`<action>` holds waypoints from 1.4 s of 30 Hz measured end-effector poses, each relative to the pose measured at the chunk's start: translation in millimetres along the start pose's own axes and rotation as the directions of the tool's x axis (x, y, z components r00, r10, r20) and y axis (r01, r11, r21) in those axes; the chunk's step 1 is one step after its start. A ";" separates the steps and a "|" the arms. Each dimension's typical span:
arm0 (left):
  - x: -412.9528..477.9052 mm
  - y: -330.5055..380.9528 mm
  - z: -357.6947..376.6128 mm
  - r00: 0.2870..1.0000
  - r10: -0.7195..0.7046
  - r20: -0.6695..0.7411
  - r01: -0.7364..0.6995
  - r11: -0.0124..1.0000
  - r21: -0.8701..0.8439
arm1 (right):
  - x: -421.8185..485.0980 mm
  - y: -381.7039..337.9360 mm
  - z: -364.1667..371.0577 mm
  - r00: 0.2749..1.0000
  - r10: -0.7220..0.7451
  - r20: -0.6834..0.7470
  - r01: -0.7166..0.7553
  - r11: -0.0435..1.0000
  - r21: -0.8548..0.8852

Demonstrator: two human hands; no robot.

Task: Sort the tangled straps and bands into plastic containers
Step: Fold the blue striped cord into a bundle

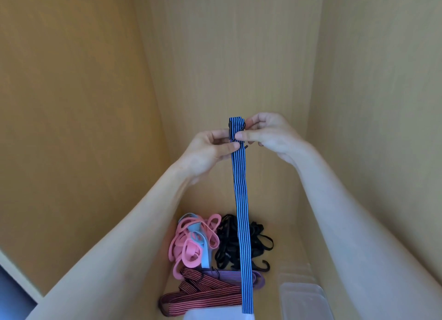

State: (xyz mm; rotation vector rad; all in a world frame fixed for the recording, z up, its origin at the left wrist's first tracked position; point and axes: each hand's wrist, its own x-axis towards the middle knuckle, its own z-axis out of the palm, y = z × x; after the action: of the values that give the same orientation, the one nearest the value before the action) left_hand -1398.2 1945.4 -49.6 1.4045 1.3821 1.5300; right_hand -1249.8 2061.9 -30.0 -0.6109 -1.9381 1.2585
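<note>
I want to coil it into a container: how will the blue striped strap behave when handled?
Probably floppy: the blue strap hangs limp and straight below the left hand and right hand. Likely light, since fingertip pinches carry it. Its dark hook may snag the black straps.

Walls (pixel 239 56) hem the shelf (pixel 289 252) left, back, right; a blue strap (pixel 241 200) hangs mid-space; bands (pixel 191 240), black straps (pixel 227 245) and a container (pixel 303 300) crowd the floor.
</note>
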 end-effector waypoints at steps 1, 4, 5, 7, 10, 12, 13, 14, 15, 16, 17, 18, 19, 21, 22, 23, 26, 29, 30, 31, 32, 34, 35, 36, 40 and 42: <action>-0.8 -1.1 0.2 1.000 -0.001 -0.006 0.001 0.999 0.033 | -0.7 0.3 0.5 1.000 -0.001 0.009 0.001 1.000 -0.005; -4.0 -3.1 4.6 1.000 0.005 -0.005 -0.005 0.992 0.126 | -3.7 2.5 3.0 0.999 -0.019 0.041 0.019 1.000 -0.013; -4.9 -3.5 5.8 1.000 0.011 -0.011 -0.010 0.990 0.144 | -5.0 3.4 3.2 0.998 -0.033 0.056 0.034 0.999 -0.010; -6.3 -3.4 6.1 0.999 0.026 -0.026 -0.022 0.987 0.162 | -7.6 3.8 3.4 0.995 -0.062 0.080 0.060 0.998 0.022; -8.3 -4.3 6.3 0.998 0.037 -0.042 -0.030 0.984 0.173 | -10.2 3.9 5.5 0.995 -0.085 0.049 0.083 0.996 0.043; -9.2 -8.3 8.3 0.998 0.032 -0.062 -0.023 0.988 0.153 | -10.9 5.9 7.9 0.996 -0.094 0.004 0.094 0.996 -0.006; -9.7 -11.3 9.8 0.998 0.022 -0.066 -0.014 0.993 0.118 | -11.1 7.1 8.9 0.995 -0.096 -0.019 0.096 0.995 -0.023; -10.4 -15.6 11.7 0.998 0.001 -0.059 0.002 0.998 0.059 | -11.3 8.2 10.1 0.994 -0.097 -0.039 0.096 0.995 -0.029; -11.5 -20.7 14.0 0.999 -0.030 -0.043 0.029 0.999 -0.016 | -11.5 9.0 11.1 0.993 -0.099 -0.058 0.098 0.995 -0.024; -13.1 -26.1 16.4 0.998 -0.067 -0.021 0.065 0.994 -0.087 | -11.9 9.7 12.4 0.992 -0.102 -0.071 0.101 0.995 -0.015; -15.4 -31.0 18.5 0.995 -0.104 0.005 0.104 0.986 -0.131 | -12.3 10.5 13.6 0.991 -0.106 -0.080 0.105 0.994 -0.010; -17.6 -35.7 20.4 0.991 -0.128 0.034 0.131 0.981 -0.142 | -12.6 11.2 15.2 0.990 -0.112 -0.087 0.111 0.994 -0.012; -19.5 -39.8 21.7 0.988 -0.135 0.069 0.143 0.980 -0.135 | -12.9 12.1 16.6 0.988 -0.120 -0.095 0.119 0.993 -0.021; -22.6 -45.5 24.0 0.985 -0.122 0.120 0.137 0.982 -0.129 | -13.3 14.3 19.0 0.983 -0.134 -0.124 0.132 0.991 -0.031; -23.3 -46.8 25.1 0.986 -0.115 0.124 0.131 0.983 -0.131 | -13.5 15.2 19.4 0.980 -0.139 -0.142 0.137 0.990 -0.026; -23.6 -47.5 26.4 0.987 -0.110 0.115 0.125 0.984 -0.128 | -13.9 15.9 19.6 0.977 -0.145 -0.157 0.144 0.989 -0.019; -24.3 -45.3 32.0 0.991 -0.112 0.066 0.119 0.987 -0.107 | -17.1 17.2 20.6 0.970 -0.173 -0.173 0.174 0.985 -0.006; -26.2 -41.4 37.4 0.990 -0.131 0.053 0.138 0.978 -0.157 | -21.3 19.8 20.0 0.969 -0.192 -0.157 0.196 0.981 0.010; -26.8 -40.9 37.7 0.988 -0.148 0.043 0.153 0.973 -0.173 | -22.7 20.1 19.7 0.969 -0.199 -0.146 0.202 0.979 0.012; -27.2 -41.0 37.1 0.986 -0.165 0.030 0.168 0.968 -0.187 | -24.3 20.0 19.4 0.968 -0.211 -0.136 0.214 0.977 0.008; -27.5 -41.4 36.0 0.983 -0.180 0.015 0.180 0.963 -0.200 | -25.8 19.7 19.8 0.966 -0.226 -0.129 0.228 0.974 -0.001; -28.2 -41.8 33.5 0.978 -0.210 -0.005 0.204 0.955 -0.216 | -29.2 19.0 22.4 0.960 -0.247 -0.127 0.243 0.969 -0.047; -28.6 -41.5 32.6 0.975 -0.224 -0.009 0.217 0.952 -0.217 | -31.1 18.8 24.2 0.959 -0.252 -0.132 0.243 0.967 -0.080; -29.3 -41.1 32.0 0.972 -0.236 -0.012 0.228 0.949 -0.216 | -33.0 18.6 26.4 0.956 -0.257 -0.143 0.243 0.964 -0.109; -31.9 -38.0 31.4 0.958 -0.288 -0.002 0.277 0.922 -0.270 | -42.7 18.7 32.9 0.916 -0.343 -0.208 0.311 0.935 -0.171; -32.9 -37.8 29.8 0.959 -0.284 0.018 0.272 0.896 -0.352 | -56.2 21.7 39.4 0.878 -0.436 -0.198 0.388 0.890 -0.239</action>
State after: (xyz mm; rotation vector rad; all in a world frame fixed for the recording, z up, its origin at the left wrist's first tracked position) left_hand -1369.5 1932.1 -98.7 0.9226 1.1946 1.5216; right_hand -1246.1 2008.2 -77.7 -0.3916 -1.8625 0.6969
